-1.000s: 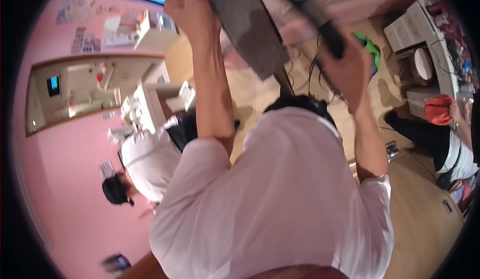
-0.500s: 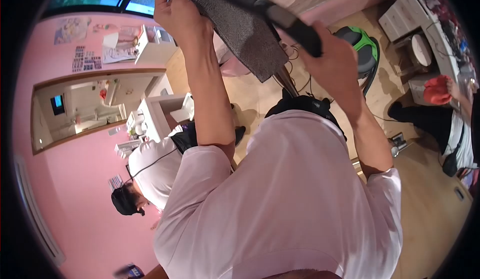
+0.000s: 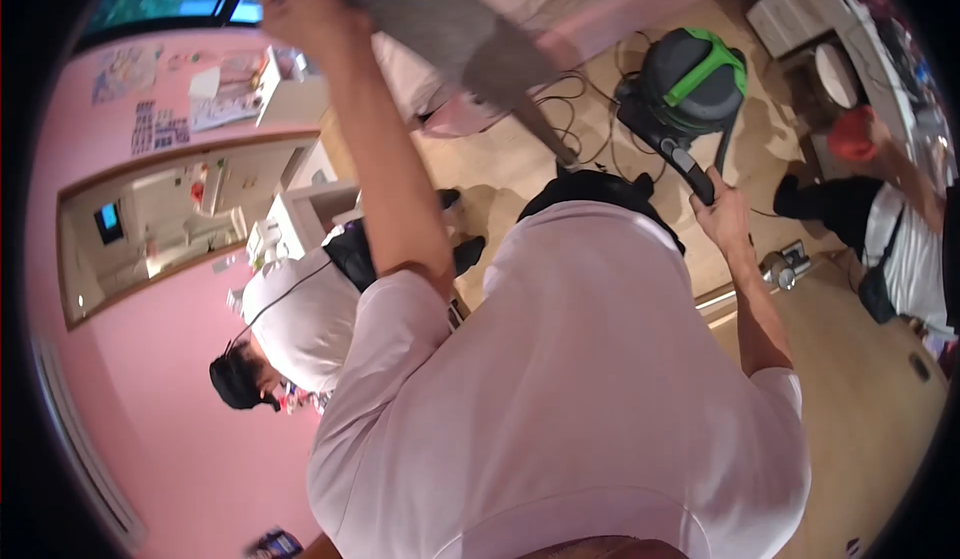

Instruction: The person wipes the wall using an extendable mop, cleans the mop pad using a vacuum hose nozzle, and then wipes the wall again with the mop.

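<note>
At the top, my left hand [image 3: 298, 14], smeared by motion, is closed on the far end of a long grey fabric-covered board [image 3: 440, 29]. The board slants down toward my waist, and a narrow metal pole [image 3: 545, 134] shows below its near end. Out to my right, my right hand [image 3: 725, 217] is wrapped round the black handle of a vacuum cleaner nozzle [image 3: 688, 167]. That nozzle points up and away, in front of the black and green vacuum cleaner [image 3: 697, 79] on the floor.
Left of me, a person in a white shirt [image 3: 305, 314] bends forward. Another person at right holds something red [image 3: 852, 134] near a cluttered desk [image 3: 880, 49]. Cables [image 3: 565, 94] lie on the wooden floor, beside a pink bed [image 3: 640, 14].
My right hand has drawn the nozzle off the board, down and to the right. My left hand and the board have shifted leftward, and the vacuum cleaner shows more fully.
</note>
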Demonstrator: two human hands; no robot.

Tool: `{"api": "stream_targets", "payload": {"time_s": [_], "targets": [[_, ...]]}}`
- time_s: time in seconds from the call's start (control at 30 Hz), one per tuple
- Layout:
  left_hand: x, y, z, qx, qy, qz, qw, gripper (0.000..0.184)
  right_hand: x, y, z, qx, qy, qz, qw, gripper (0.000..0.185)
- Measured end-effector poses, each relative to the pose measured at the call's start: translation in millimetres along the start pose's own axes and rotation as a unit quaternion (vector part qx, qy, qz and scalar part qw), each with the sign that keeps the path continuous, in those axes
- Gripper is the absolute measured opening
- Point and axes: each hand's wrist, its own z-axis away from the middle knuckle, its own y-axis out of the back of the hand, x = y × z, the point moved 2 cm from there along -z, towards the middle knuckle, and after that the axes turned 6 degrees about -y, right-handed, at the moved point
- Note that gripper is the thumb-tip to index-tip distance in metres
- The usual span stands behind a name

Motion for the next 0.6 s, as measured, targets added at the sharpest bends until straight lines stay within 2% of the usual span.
{"api": "stream_targets", "payload": {"time_s": [0.07, 0.13, 0.2, 0.23, 0.27, 0.3, 0.37, 0.43, 0.5, 0.53, 0.57, 0.6], "targets": [[13.0, -1.0, -2.0, -0.008, -0.011, 0.066, 0.998, 0.011, 21.6, 8.2, -2.4, -0.004, -0.025, 0.027, 0.999, 0.039], [36.6, 8.0, 9.8, -0.016, -0.009, 0.066, 0.998, 0.011, -10.0, 17.1, 9.1, 0.050, -0.030, -0.085, 0.995, 0.040], [57.6, 2.0, 26.3, -0.028, -0.011, 0.077, 0.997, 0.011, -79.7, 34.5, 10.3, 0.080, 0.019, -0.129, 0.988, 0.041], [63.1, -6.1, 37.5, -0.048, 0.001, 0.096, 0.994, 0.012, -109.2, 39.8, 5.2, 0.115, 0.116, -0.155, 0.974, 0.045], [68.4, -12.3, 47.0, -0.068, 0.013, 0.114, 0.991, 0.012, -138.9, 44.5, 1.4, 0.050, 0.107, -0.178, 0.977, 0.043], [73.3, -17.9, 56.5, -0.072, 0.031, 0.111, 0.991, 0.013, -157.6, 37.8, -1.6, 0.056, 0.151, -0.145, 0.976, 0.042], [75.4, -21.4, 66.8, -0.087, 0.036, 0.097, 0.991, 0.013, -178.4, 30.9, 5.7, 0.039, 0.166, -0.139, 0.975, 0.043], [83.2, -18.6, 78.2, -0.097, 0.039, 0.085, 0.991, 0.013, -151.3, 12.8, 19.6, 0.045, 0.167, -0.137, 0.975, 0.043], [96.6, -5.3, 87.2, -0.060, 0.061, 0.101, 0.991, 0.015, -91.4, 10.3, 39.9, 0.008, 0.133, -0.102, 0.986, 0.043], [97.7, 5.1, 87.9, -0.059, 0.064, 0.096, 0.992, 0.015, -59.2, 6.8, 56.7, -0.028, 0.077, -0.089, 0.993, 0.046], [98.5, 16.5, 85.7, -0.034, 0.027, 0.046, 0.998, 0.017, -26.5, -1.4, 70.5, -0.065, 0.006, -0.054, 0.996, 0.050], [99.8, 24.5, 83.0, -0.006, -0.011, -0.004, 1.000, 0.018, 12.9, -10.4, 84.5, -0.096, -0.017, -0.003, 0.995, 0.051]]}}
